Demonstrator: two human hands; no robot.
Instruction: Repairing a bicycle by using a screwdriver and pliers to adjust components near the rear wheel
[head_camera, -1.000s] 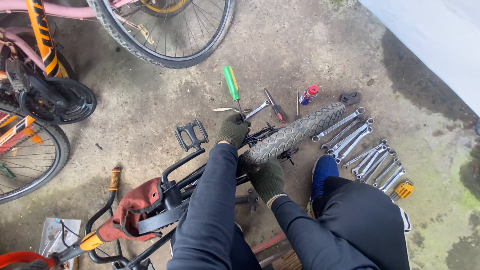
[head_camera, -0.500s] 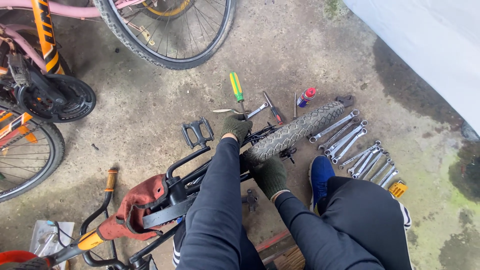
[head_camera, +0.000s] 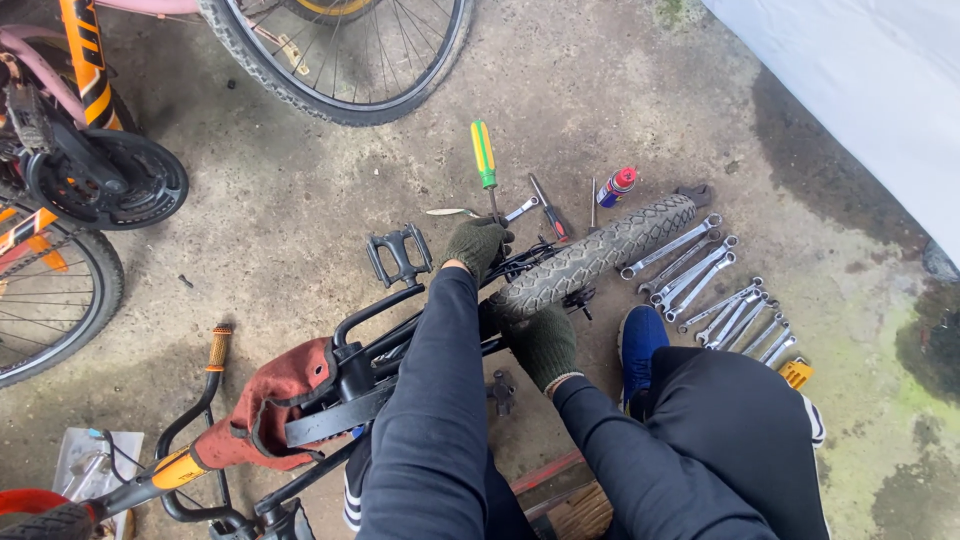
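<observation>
— Where do the wrenches (head_camera: 705, 290) lie?
— On the floor (head_camera: 280, 200), right of the tyre (head_camera: 590, 258). The screwdriver (head_camera: 484, 158) and spray can (head_camera: 620, 186) lie beyond it.
— And the pedal (head_camera: 398, 255)?
— Left of the tyre, near the left hand (head_camera: 478, 245).

Both hands are covered by knitted work gloves in a dark olive-green, the weave thick and a little fuzzy; the left hand (head_camera: 478, 243) and the right hand (head_camera: 545, 345) match, and the right glove ends in a paler ribbed cuff at the wrist. Long dark navy sleeves (head_camera: 430, 400) run from the gloves up both arms, plain and smooth. The trousers (head_camera: 740, 430) are black, with white stripes showing at the side. One foot wears a bright blue shoe (head_camera: 640, 345).
</observation>
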